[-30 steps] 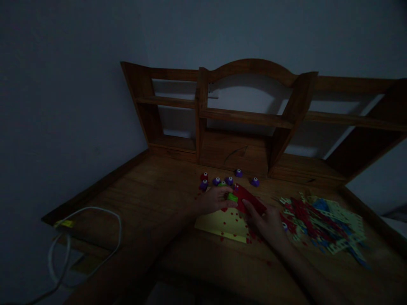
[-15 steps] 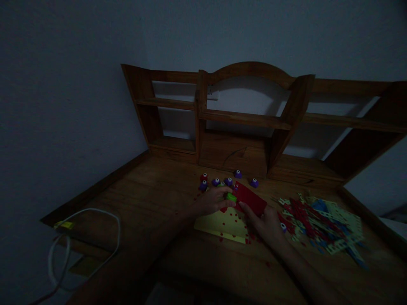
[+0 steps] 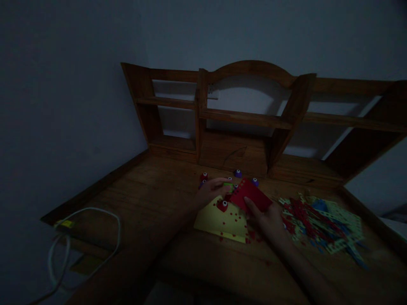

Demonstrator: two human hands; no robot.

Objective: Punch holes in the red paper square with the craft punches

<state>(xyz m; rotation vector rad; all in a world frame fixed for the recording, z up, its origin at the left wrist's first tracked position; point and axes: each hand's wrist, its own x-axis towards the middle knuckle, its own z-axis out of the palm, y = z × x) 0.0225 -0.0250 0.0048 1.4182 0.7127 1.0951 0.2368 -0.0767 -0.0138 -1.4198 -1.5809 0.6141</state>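
The room is dim. My left hand (image 3: 212, 190) is closed round a small green punch (image 3: 228, 186) and holds it a little above the desk. My right hand (image 3: 266, 219) grips a red sheet of paper (image 3: 251, 196) by its near edge, with the sheet's far edge at the green punch. Under both hands lies a yellow sheet (image 3: 219, 221) dotted with small red cut-outs. A red punch (image 3: 221, 205) sits on the yellow sheet just below my left hand.
Several small purple and red punches (image 3: 238, 173) stand in a row behind my hands. A heap of punched paper strips (image 3: 321, 220) lies at the right. A wooden shelf unit (image 3: 251, 114) backs the desk. A white cable (image 3: 85, 237) loops at the left edge.
Both hands have lifted slightly and moved toward the back. The red sheet is raised and tilted up. A red punch is now uncovered on the yellow sheet.
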